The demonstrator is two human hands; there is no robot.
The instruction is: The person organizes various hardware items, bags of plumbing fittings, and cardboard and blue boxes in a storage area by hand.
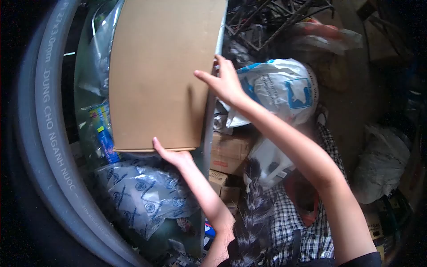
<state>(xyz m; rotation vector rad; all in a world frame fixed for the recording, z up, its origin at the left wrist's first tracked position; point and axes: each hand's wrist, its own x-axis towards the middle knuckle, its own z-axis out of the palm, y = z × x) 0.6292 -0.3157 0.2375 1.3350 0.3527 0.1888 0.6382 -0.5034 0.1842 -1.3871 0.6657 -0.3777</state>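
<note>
A flat brown cardboard box (155,75) lies over a glass-topped surface, its plain face turned up. At its near edge, my left hand (175,156) grips it with the thumb on top and the fingers hidden underneath. My right hand (224,82) holds the right edge, the thumb over the top face and the fingers along the side. Just below the box is a clear plastic bag (147,193) with dark printed logos. Blue and yellow packaging (104,133) shows by the box's left side.
Thick grey pipes (53,111) curve down the left. Right of the box are a white and blue plastic bag (278,89) and small cartons (229,153). Dark metal rods (275,22) lie at the top. A whitish sack (382,162) sits far right. A dark braid (253,218) hangs in front.
</note>
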